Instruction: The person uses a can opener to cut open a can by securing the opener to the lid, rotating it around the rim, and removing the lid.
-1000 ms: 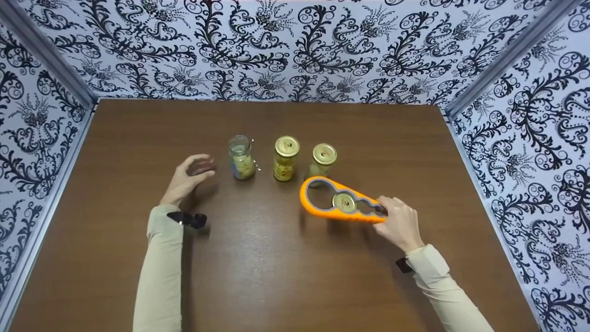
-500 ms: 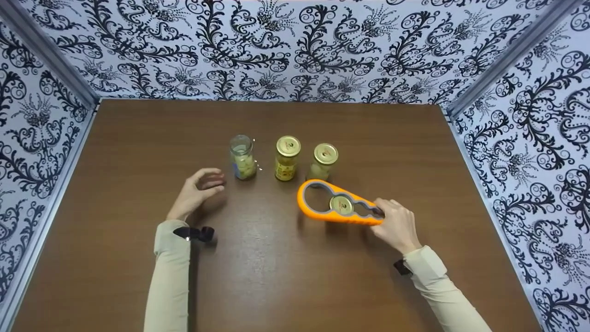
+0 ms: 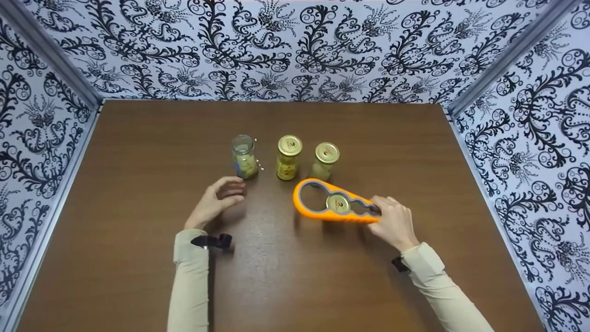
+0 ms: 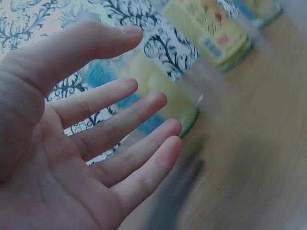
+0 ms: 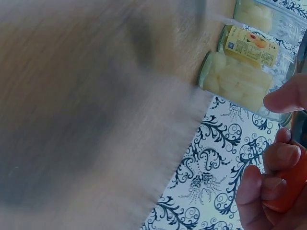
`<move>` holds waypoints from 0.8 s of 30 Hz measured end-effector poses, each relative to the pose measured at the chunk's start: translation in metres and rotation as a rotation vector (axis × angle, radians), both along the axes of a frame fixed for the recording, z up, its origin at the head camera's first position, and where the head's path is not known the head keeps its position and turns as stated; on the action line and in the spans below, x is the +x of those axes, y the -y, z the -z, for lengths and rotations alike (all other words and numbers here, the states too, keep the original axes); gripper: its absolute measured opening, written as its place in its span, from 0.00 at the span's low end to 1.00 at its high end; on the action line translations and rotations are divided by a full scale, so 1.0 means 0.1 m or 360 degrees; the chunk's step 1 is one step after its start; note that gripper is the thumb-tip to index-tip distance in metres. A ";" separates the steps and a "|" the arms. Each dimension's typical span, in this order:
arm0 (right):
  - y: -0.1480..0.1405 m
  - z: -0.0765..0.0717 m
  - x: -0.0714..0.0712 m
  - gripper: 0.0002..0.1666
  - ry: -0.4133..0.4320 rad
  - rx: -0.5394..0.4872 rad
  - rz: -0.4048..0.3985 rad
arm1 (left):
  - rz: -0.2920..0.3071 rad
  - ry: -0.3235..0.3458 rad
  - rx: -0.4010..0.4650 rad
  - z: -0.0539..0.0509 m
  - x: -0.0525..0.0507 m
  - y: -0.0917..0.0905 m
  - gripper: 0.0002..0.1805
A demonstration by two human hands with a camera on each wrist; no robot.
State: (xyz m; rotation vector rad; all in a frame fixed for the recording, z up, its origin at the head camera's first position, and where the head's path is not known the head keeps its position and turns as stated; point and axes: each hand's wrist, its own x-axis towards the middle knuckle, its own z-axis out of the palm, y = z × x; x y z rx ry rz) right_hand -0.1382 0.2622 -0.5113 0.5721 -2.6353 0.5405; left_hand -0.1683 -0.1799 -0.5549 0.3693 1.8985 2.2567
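Observation:
In the head view my right hand [image 3: 394,223] grips the handle end of an orange multi-ring jar opener [image 3: 309,213], held above the table. A gold lid [image 3: 339,204] sits within one of the opener's grey-lined rings. My left hand [image 3: 215,203] is apart from everything, just in front of an uncapped glass jar [image 3: 246,163] with pale pieces inside. The left wrist view shows its fingers [image 4: 124,110] extended and nothing in the palm. Right of the uncapped jar stand a yellow-labelled jar [image 3: 287,169] and another jar [image 3: 321,171], both with gold lids on.
Small droplets [image 3: 259,165] lie beside the uncapped jar on the brown table [image 3: 276,276]. Patterned black-and-white walls [image 3: 295,50] enclose the back and both sides. The opener's round end hangs just in front of the rightmost jar.
My left hand has moved right and towards me, from left of the uncapped jar to in front of it. The right hand has shifted slightly left with the jar opener and lid.

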 end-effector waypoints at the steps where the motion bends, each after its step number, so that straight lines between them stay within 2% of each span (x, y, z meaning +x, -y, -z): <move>1: 0.00 0.00 0.00 0.15 -0.0004 0.0006 0.0002 | 0.0005 -0.0002 0.0034 0.01 0.01 -0.06 0.25; 4: 0.01 0.00 -0.02 0.15 -0.0008 0.0025 0.0003 | 0.0026 -0.0031 0.0090 0.04 0.04 -0.24 0.25; 10: 0.07 0.01 -0.05 0.15 -0.0011 -0.0008 -0.0011 | 0.0145 -0.0080 0.0175 0.10 0.08 -0.60 0.24; 19: 0.18 0.06 -0.10 0.15 -0.0057 -0.0096 0.0040 | 0.0175 0.0032 0.0314 0.08 0.09 -1.21 0.23; 22: 0.25 0.12 -0.12 0.14 -0.0051 -0.0107 0.0039 | 0.0176 0.0091 0.0399 0.09 0.08 -1.40 0.29; 24: 0.32 0.16 -0.12 0.14 -0.0034 -0.0114 0.0029 | 0.0184 0.0116 0.0459 0.11 0.07 -1.49 0.36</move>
